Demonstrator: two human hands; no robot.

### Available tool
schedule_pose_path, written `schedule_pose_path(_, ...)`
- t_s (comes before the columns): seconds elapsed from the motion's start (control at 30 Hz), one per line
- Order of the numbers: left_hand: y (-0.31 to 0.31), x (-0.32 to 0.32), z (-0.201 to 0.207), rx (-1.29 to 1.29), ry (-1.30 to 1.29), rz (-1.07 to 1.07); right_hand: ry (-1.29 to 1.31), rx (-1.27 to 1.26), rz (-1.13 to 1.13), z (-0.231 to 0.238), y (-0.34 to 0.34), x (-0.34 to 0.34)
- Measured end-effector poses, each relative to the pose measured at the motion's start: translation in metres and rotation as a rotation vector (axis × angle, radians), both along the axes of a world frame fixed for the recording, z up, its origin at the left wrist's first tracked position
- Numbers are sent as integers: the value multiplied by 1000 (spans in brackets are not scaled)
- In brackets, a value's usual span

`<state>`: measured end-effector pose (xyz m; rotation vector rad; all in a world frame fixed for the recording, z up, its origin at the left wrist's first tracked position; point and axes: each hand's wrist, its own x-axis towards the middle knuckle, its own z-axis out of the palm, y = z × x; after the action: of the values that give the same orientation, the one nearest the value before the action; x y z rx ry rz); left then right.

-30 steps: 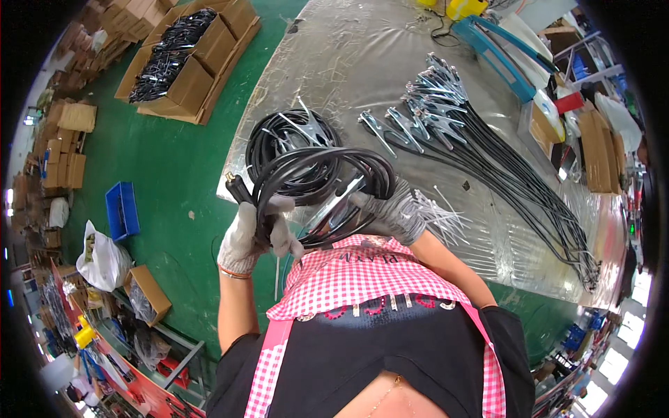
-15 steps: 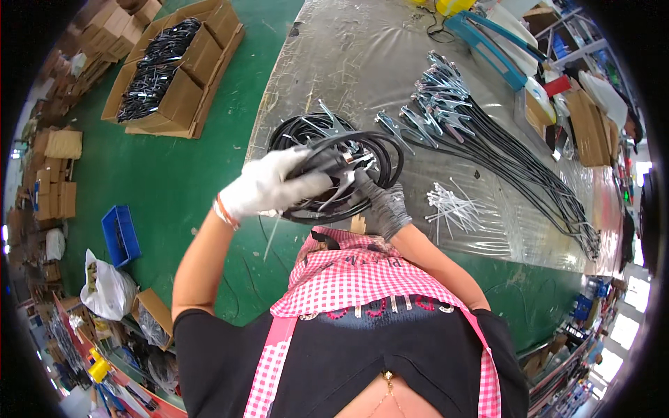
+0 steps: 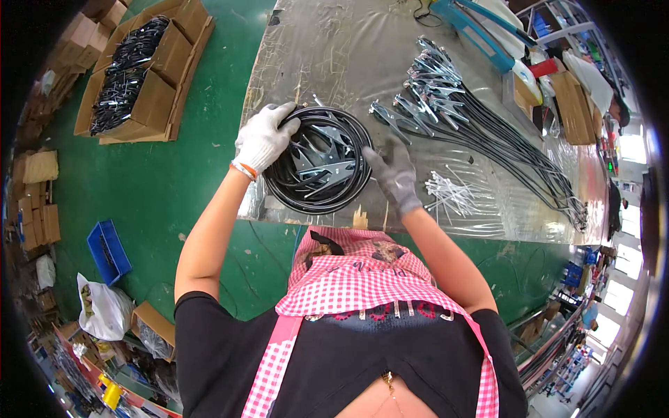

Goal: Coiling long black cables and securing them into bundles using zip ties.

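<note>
Black cable coil [image 3: 315,203] at the near left corner of the surface [image 3: 334,59], lying as a round ring with silvery clamps [image 3: 338,171] crowded inside it; one silvery tip [image 3: 318,101] projects beyond the far rim. The left hand [image 3: 267,138], in a white glove, rests over the coil's upper left rim; its fingers are bent across the loops, but whether they grip the cable cannot be told. The right hand [image 3: 396,171], in a grey glove, is slightly blurred at the right rim; its fingers are spread and hold nothing, the thumb touching the coil or just beside it. No tie shows around the visible loops, so a stiff cable could spring outward if the left hand lifts away. The coil lies close to the near edge, and an uneven push from the right could tip it over the corner toward the green floor [image 3: 167,209]. The clamps, lying at odd angles, could catch a glove or a neighbouring loop if the ring is shifted. Farther right, loose white ties [image 3: 449,195] lie beside the right wrist, where a sweep of the forearm could scatter them. Beyond, the heads of the long cables [image 3: 519,164] lie near enough to snag the right hand.
</note>
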<state>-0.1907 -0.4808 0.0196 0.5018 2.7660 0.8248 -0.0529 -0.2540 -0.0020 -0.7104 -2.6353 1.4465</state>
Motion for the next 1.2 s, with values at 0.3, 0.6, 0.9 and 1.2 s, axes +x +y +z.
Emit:
schedule_pose_path(0.3, -5, -35, 18, 117, -190, -405, 20, 229, -33, -61, -41, -12)
schedule_pose_path(0.6, 36, -26, -1, 52, 340, -470, 43, 276, -50, -58, -46, -8)
schedule_pose_path(0.9, 54, -21, -5, -128, 318, -315, 279, 302, -178, -69, -56, 2)
schedule_pose_path(1.2, 61, -28, -10, -341, 397, -431, 136, 282, -172, -57, -58, -4)
